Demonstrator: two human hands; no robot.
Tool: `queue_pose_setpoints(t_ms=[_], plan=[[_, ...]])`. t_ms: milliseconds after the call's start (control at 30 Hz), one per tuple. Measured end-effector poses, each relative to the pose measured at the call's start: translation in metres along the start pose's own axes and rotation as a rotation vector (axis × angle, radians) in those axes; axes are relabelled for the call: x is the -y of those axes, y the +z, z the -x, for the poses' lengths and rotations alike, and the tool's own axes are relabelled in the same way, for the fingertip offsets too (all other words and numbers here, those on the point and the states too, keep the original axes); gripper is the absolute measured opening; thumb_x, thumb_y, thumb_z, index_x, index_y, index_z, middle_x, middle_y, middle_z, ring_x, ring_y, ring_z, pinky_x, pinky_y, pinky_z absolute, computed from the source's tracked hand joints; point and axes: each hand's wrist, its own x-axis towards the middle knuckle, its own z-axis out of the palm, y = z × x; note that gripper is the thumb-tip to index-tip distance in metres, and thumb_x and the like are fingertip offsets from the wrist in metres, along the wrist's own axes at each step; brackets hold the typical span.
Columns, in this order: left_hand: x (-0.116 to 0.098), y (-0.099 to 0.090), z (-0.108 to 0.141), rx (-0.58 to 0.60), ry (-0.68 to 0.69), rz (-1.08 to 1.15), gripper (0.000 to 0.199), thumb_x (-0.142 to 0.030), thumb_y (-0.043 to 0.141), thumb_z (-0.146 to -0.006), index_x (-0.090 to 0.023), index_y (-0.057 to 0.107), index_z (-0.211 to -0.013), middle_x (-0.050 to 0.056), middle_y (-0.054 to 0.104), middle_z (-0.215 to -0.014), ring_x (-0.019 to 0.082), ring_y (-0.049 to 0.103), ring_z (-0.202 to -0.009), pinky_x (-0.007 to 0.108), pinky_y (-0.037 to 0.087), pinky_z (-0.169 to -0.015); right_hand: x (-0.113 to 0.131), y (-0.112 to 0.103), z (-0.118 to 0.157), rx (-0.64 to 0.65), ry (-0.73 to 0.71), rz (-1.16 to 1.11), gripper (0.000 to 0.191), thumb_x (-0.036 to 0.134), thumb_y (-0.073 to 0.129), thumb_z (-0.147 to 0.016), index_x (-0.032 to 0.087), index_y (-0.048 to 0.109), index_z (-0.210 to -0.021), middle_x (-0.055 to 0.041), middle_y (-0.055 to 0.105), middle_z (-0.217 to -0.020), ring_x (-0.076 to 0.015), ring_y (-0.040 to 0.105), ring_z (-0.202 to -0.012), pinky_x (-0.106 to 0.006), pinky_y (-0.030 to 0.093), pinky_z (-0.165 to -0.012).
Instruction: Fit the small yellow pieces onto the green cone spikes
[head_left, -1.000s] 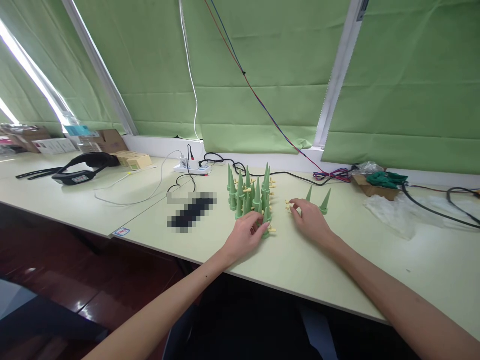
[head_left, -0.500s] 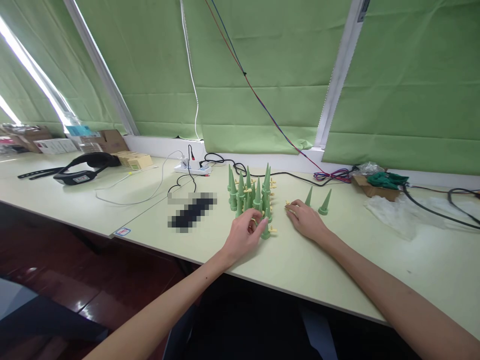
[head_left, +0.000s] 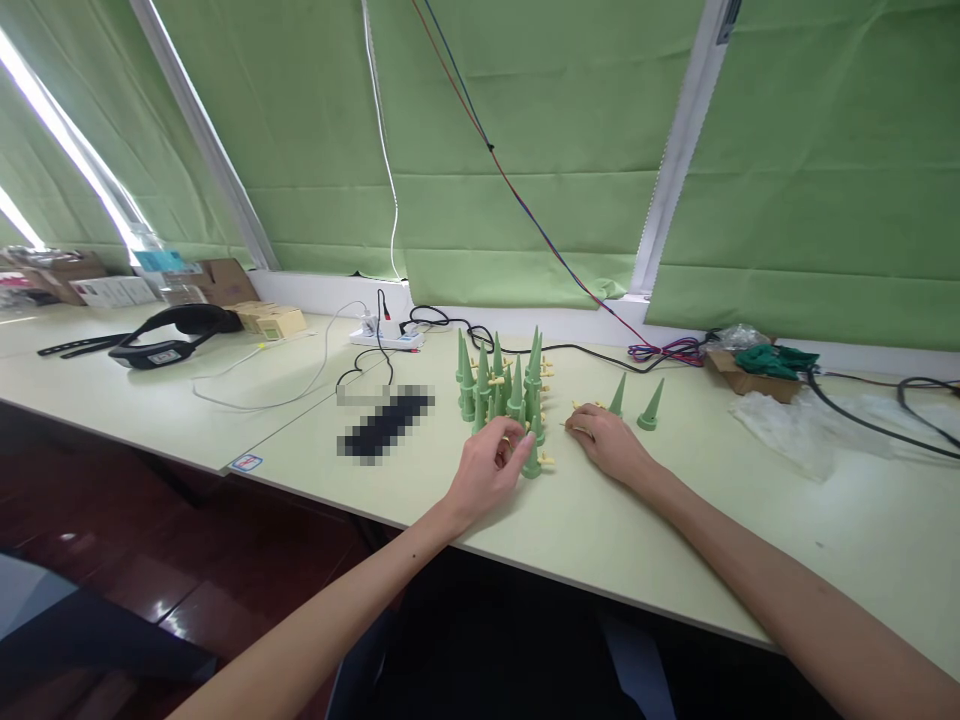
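Several green cone-shaped spikes (head_left: 515, 385) with small yellow taps stand upright in a tight cluster. My left hand (head_left: 484, 470) is curled at the cluster's near side, thumb and fingers closed on the frontmost green spike (head_left: 532, 465), whose yellow tap points right. On the table to the right, my right hand (head_left: 607, 440) has its fingertips pinched together. A tiny pale tip shows at them, too small to name. Just beyond those fingers lies a yellow piece (head_left: 589, 406), partly hidden. Two separate spikes, one partly behind my right hand (head_left: 617, 397) and one farther right (head_left: 651, 408), stand upright.
A power strip (head_left: 386, 338) and black cables run along the back. At right are an open cardboard box (head_left: 750, 378) with green material and clear plastic bags (head_left: 795, 430). A black headset-like band (head_left: 169, 335) and yellow boxes (head_left: 270, 320) sit left. A blurred dark patch (head_left: 386, 425) lies left of the cluster.
My right hand has shifted slightly left and toward me, its fingertips drawing away from the yellow piece, which now shows behind them. My left hand stays at the front spike.
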Motion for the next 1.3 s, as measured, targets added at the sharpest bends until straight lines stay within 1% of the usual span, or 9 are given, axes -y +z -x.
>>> queue_pose_setpoints(t_ms=[300,433,567,700,867,933,1067,1200,1300], plan=[[-0.002,-0.001,0.000,-0.016,0.013,-0.014,0.021,-0.038,0.050,-0.094,-0.017,0.054,-0.090,-0.001,0.057,-0.071,0.007,0.048,-0.051,0.020,0.037,-0.047,0.005,0.002,0.001,-0.001,0.017,0.021,0.013,0.015,0.048,-0.094,0.018,0.061,-0.093,-0.0063,0.062,-0.093,-0.0182,0.058,-0.083,-0.027,0.042,-0.069],[-0.003,-0.001,0.000,-0.030,0.035,-0.013,0.021,-0.037,0.050,-0.094,-0.017,0.053,-0.088,-0.001,0.056,-0.071,0.007,0.046,-0.050,0.020,0.036,-0.047,0.007,0.000,0.002,-0.018,0.016,0.001,0.012,0.013,0.047,-0.093,0.018,0.057,-0.093,-0.0060,0.061,-0.092,-0.0191,0.057,-0.083,-0.029,0.042,-0.070],[-0.003,-0.001,0.000,-0.037,0.043,-0.007,0.020,-0.036,0.050,-0.094,-0.017,0.052,-0.088,-0.001,0.055,-0.071,0.007,0.045,-0.050,0.019,0.036,-0.047,0.016,-0.005,0.005,-0.111,-0.011,-0.078,0.015,0.015,0.041,-0.096,0.019,0.055,-0.098,-0.0075,0.060,-0.099,-0.0202,0.058,-0.086,-0.032,0.044,-0.074],[-0.003,-0.002,0.001,-0.043,0.067,-0.007,0.018,-0.035,0.050,-0.094,-0.018,0.052,-0.088,-0.002,0.053,-0.070,0.007,0.045,-0.050,0.019,0.036,-0.047,0.035,-0.013,0.011,-0.242,-0.097,-0.212,0.017,0.019,0.039,-0.099,0.020,0.056,-0.103,-0.0091,0.058,-0.104,-0.0195,0.059,-0.085,-0.033,0.047,-0.076],[-0.002,-0.002,0.003,-0.016,0.149,-0.010,0.016,-0.034,0.054,-0.092,-0.018,0.052,-0.093,-0.005,0.048,-0.065,0.006,0.042,-0.048,0.019,0.034,-0.046,0.059,-0.018,0.017,-0.307,-0.234,-0.341,0.020,0.021,0.039,-0.100,0.021,0.057,-0.107,-0.0092,0.055,-0.103,-0.0159,0.056,-0.077,-0.029,0.048,-0.068],[-0.001,-0.002,0.004,-0.007,0.171,-0.005,0.016,-0.033,0.054,-0.092,-0.018,0.051,-0.097,-0.005,0.048,-0.066,0.006,0.041,-0.047,0.019,0.034,-0.046,0.064,-0.018,0.019,-0.313,-0.278,-0.371,0.021,0.020,0.039,-0.100,0.022,0.058,-0.108,-0.0093,0.054,-0.103,-0.0151,0.055,-0.075,-0.028,0.047,-0.066],[-0.001,-0.002,0.004,0.014,0.171,-0.024,0.015,-0.032,0.051,-0.094,-0.018,0.052,-0.100,-0.004,0.051,-0.067,0.006,0.042,-0.048,0.019,0.035,-0.047,0.068,-0.016,0.021,-0.284,-0.311,-0.393,0.019,0.022,0.040,-0.100,0.022,0.056,-0.110,-0.0097,0.058,-0.103,-0.0170,0.057,-0.080,-0.030,0.048,-0.069],[-0.002,-0.004,0.003,0.033,0.200,-0.082,0.015,-0.030,0.046,-0.096,-0.018,0.055,-0.094,0.000,0.057,-0.074,0.009,0.049,-0.057,0.021,0.040,-0.054,0.069,-0.016,0.022,-0.260,-0.304,-0.382,0.017,0.024,0.041,-0.100,0.022,0.056,-0.109,-0.0081,0.061,-0.099,-0.0174,0.059,-0.080,-0.030,0.048,-0.070],[-0.003,-0.004,0.002,0.043,0.242,-0.113,0.019,-0.026,0.043,-0.097,-0.018,0.056,-0.086,0.002,0.057,-0.074,0.011,0.051,-0.063,0.023,0.041,-0.058,0.070,-0.017,0.023,-0.254,-0.311,-0.379,0.016,0.023,0.042,-0.100,0.022,0.057,-0.105,-0.0067,0.062,-0.095,-0.0165,0.058,-0.079,-0.029,0.047,-0.070]])
